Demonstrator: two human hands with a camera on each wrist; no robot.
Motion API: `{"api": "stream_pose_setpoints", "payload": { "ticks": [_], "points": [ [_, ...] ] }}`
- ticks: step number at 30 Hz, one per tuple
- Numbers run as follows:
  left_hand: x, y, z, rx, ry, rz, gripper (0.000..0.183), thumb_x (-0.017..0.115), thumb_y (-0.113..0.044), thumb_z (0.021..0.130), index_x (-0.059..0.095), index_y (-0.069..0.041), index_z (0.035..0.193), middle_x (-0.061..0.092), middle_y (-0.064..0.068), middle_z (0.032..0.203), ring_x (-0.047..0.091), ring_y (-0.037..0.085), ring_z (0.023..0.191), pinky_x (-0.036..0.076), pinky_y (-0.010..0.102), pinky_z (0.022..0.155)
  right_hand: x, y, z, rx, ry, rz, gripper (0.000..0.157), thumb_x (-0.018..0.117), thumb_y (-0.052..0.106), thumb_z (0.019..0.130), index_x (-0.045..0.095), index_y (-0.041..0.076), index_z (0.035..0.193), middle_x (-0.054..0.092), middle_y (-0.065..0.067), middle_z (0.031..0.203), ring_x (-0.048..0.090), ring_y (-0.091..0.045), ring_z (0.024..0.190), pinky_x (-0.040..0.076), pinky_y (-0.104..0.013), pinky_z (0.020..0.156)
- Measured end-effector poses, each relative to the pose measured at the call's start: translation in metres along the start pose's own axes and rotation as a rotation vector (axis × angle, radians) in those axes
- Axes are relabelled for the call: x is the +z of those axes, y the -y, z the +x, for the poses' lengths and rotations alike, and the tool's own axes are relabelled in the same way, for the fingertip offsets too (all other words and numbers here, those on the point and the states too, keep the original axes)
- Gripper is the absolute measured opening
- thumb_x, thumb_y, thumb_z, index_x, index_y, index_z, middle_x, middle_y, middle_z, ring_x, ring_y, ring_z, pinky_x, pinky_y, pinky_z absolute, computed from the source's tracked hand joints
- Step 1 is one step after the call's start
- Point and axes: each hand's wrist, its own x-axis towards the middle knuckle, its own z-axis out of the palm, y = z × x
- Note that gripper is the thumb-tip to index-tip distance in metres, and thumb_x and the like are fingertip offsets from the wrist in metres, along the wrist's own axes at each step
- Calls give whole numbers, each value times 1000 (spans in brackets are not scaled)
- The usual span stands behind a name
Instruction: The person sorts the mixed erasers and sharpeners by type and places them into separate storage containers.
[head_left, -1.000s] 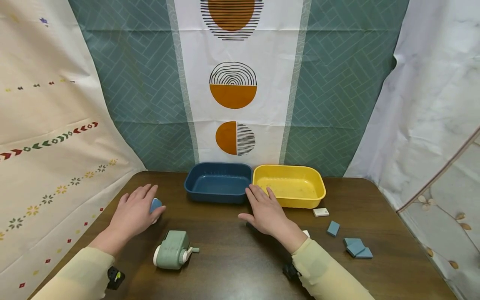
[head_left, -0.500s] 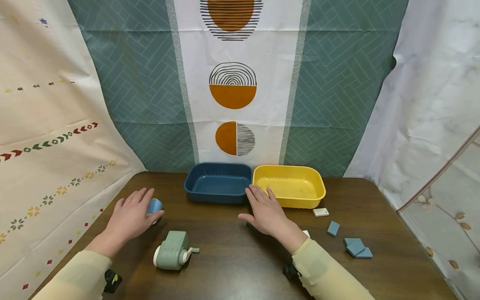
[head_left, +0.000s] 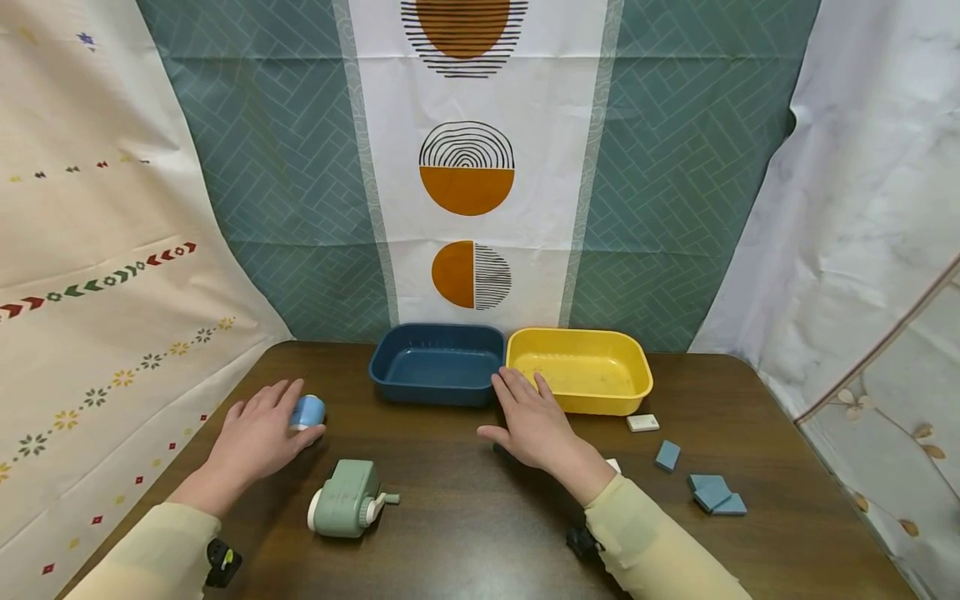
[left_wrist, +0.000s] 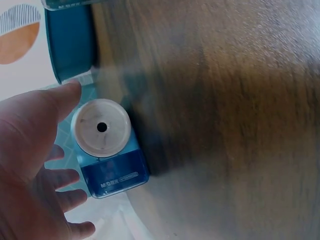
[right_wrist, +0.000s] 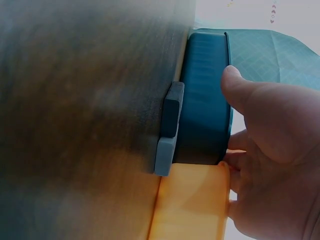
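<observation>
My left hand (head_left: 258, 437) hovers around the far-left side of a blue pencil sharpener (head_left: 308, 412), its fingers spread and loosely bent. In the left wrist view the sharpener (left_wrist: 102, 150) shows a white round face with a dark hole. Its fingers lie beyond the sharpener; whether they touch it I cannot tell. My right hand (head_left: 532, 425) is flat and palm down, in front of the place where the two bins meet. Beneath its palm, the right wrist view shows two small blue-grey blocks (right_wrist: 172, 110) by the blue bin (right_wrist: 205, 95).
A green crank pencil sharpener (head_left: 345, 498) stands front left. The navy bin (head_left: 438, 394) and yellow bin (head_left: 600, 403) sit side by side at the back. Right of them lie a white block (head_left: 642, 423), a blue-grey block (head_left: 667, 456) and a small overlapping pile of blue-grey blocks (head_left: 712, 493).
My left hand has drawn back slightly to the left and toward me, so more of the blue pencil sharpener shows. My right hand has stayed in place.
</observation>
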Motion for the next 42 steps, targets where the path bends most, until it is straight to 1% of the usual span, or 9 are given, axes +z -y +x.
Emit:
{"api": "stream_pose_setpoints", "payload": {
  "ticks": [6, 13, 18, 23, 27, 32, 38, 42],
  "points": [
    [3, 5, 0, -11, 3, -14, 96, 85, -48, 96, 44, 12, 159, 48, 41, 155, 46, 58, 143, 36, 82, 108, -6, 3, -1, 4, 9, 11, 89, 69, 55, 107, 38, 0, 170, 32, -21, 177, 28, -36, 165, 12, -62, 134],
    [8, 9, -1, -29, 2, -39, 96, 84, -49, 97, 42, 11, 160, 49, 40, 156, 46, 58, 143, 36, 82, 109, -5, 2, 1, 6, 17, -3, 89, 67, 57, 107, 38, 1, 171, 31, -19, 178, 27, -35, 166, 12, -62, 135],
    [10, 10, -2, -46, 9, -60, 95, 83, -48, 99, 41, 10, 162, 48, 41, 155, 46, 60, 142, 35, 84, 108, -5, 2, 1, 13, 20, -6, 90, 66, 59, 108, 37, 3, 171, 30, -18, 179, 26, -33, 166, 11, -60, 135],
    [11, 10, -3, -60, 6, -72, 96, 83, -49, 98, 41, 10, 162, 49, 42, 153, 49, 63, 138, 35, 84, 107, -8, 4, -1, 11, 18, -18, 89, 66, 58, 108, 38, 3, 171, 31, -18, 179, 28, -34, 166, 13, -61, 135],
    [12, 10, -5, -70, 0, -85, 98, 84, -49, 97, 40, 10, 162, 49, 43, 152, 50, 65, 135, 37, 84, 105, -7, 4, -1, 6, 14, -18, 87, 67, 56, 108, 38, 1, 170, 32, -19, 178, 29, -35, 165, 14, -62, 135],
    [14, 12, -7, -92, -8, -107, 102, 84, -51, 96, 38, 9, 163, 45, 45, 153, 49, 66, 134, 37, 85, 104, 0, 0, 1, -12, -6, -13, 88, 67, 56, 108, 39, 0, 169, 34, -21, 177, 30, -36, 164, 16, -64, 133],
    [14, 12, -9, -95, -20, -106, 103, 85, -54, 95, 39, 9, 163, 48, 46, 149, 53, 67, 128, 40, 84, 101, -2, 0, 1, -5, 2, -9, 89, 68, 56, 108, 38, 0, 170, 32, -20, 178, 29, -36, 165, 14, -63, 134],
    [14, 12, -10, -98, -26, -107, 103, 85, -54, 95, 39, 8, 163, 49, 47, 146, 56, 67, 124, 42, 83, 99, 3, -3, 2, -10, -1, -27, 90, 66, 58, 108, 36, 1, 171, 31, -20, 178, 28, -35, 166, 15, -63, 134]
  ]
}}
